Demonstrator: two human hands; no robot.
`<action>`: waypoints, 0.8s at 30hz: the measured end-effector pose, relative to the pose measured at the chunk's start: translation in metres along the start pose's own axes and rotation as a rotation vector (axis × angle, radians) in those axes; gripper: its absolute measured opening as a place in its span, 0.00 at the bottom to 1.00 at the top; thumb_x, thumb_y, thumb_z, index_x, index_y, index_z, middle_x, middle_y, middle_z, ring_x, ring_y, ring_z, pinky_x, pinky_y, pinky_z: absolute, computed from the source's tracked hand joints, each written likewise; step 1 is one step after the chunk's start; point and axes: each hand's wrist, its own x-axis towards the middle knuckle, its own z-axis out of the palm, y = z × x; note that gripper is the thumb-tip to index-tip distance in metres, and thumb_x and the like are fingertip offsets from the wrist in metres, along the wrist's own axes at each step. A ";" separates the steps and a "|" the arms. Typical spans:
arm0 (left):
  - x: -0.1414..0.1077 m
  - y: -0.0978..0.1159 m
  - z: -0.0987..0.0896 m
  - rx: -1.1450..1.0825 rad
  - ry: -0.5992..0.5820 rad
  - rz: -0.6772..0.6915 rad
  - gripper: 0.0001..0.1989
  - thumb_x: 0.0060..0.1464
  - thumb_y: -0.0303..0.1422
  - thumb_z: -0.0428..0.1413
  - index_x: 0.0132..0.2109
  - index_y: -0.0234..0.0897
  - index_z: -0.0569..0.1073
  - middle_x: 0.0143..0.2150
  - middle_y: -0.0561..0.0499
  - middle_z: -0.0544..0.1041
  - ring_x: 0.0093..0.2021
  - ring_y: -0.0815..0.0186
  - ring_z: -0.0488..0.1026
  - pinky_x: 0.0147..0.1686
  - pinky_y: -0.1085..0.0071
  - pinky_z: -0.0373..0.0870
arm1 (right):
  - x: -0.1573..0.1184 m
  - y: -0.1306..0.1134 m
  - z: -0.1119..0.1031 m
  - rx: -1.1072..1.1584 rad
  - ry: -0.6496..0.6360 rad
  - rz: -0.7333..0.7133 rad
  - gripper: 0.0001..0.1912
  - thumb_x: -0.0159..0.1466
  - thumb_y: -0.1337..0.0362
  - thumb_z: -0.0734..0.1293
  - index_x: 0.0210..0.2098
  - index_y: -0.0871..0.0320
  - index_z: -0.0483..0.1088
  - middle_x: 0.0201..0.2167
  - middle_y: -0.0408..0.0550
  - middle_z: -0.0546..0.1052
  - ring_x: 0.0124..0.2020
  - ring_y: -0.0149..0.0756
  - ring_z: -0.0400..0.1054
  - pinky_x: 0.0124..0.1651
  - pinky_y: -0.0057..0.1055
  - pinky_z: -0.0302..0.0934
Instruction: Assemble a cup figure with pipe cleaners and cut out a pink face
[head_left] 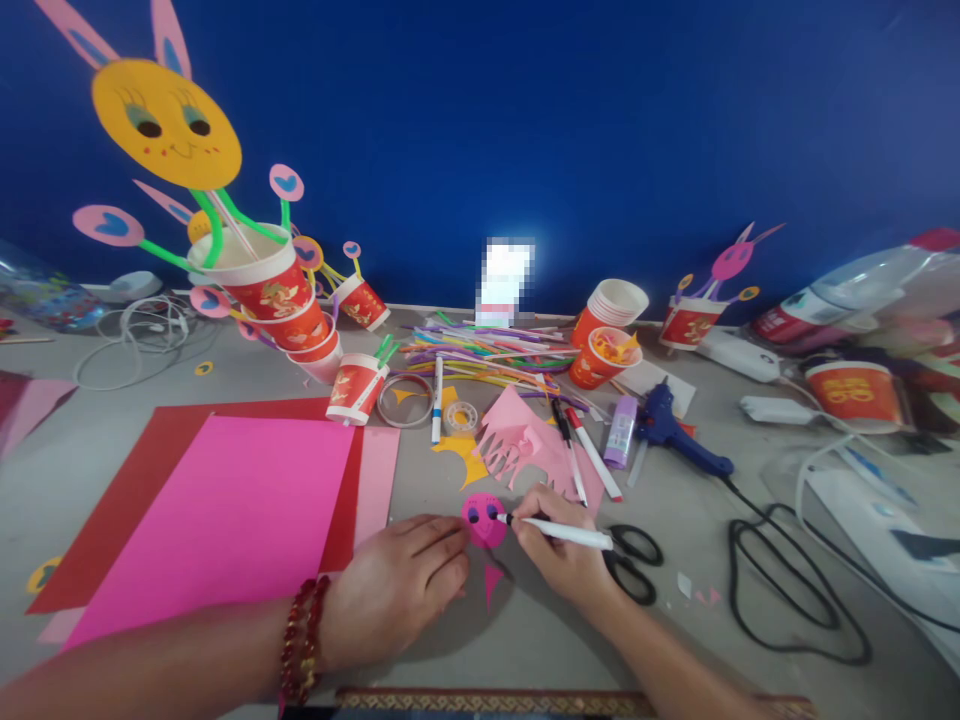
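A small pink paper face with two drawn blue-and-dark eyes and a thin mouth lies on the grey table. My left hand rests palm down beside it, fingers together and bent, the fingertips holding its left edge; the thumb is hidden. In my right hand is a white marker, pinched near its dark front end. Its tip touches the face at the right-hand eye. Just below the face lies a pointed pink paper scrap. Black-handled scissors lie partly under my right hand.
Pink sheets over red paper lie at left. Stacked red cups hold a yellow rabbit figure. Behind are colourful pipe cleaners. To the right lie a purple glue stick, a blue glue gun and its black cord.
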 end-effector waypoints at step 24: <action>0.000 -0.001 -0.001 -0.002 -0.015 0.008 0.09 0.66 0.29 0.50 0.48 0.32 0.73 0.53 0.43 0.78 0.56 0.60 0.73 0.55 0.63 0.72 | -0.001 0.004 0.000 0.006 0.014 0.029 0.09 0.60 0.70 0.60 0.24 0.55 0.63 0.18 0.37 0.65 0.19 0.29 0.58 0.24 0.26 0.51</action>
